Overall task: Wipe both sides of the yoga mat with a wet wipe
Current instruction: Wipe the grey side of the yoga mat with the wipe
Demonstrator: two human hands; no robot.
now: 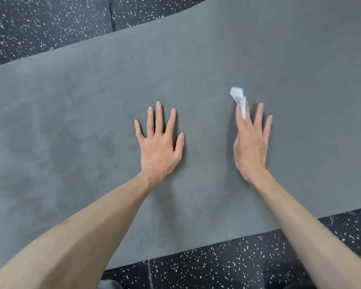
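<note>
Speckled black floor (pixel 50 28), grey yoga mat (pixel 196 65) lying flat on it

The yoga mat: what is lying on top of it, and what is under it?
On the yoga mat the left hand presses flat; the right hand pinches a wet wipe. Speckled black floor shows around it; the mat's underside is hidden.

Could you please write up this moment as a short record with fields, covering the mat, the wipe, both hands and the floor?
mat: grey yoga mat, unrolled flat on the floor, ribbed surface up
damp marks: darker patches on the mat's left part
left hand: left hand flat on the mat, fingers straight and spread, holding nothing
right hand: right hand with fingers extended, wipe held between them
wipe: white wet wipe, crumpled, sticking out past the fingertips
floor: black speckled floor, seen beyond and in front of the mat
</note>
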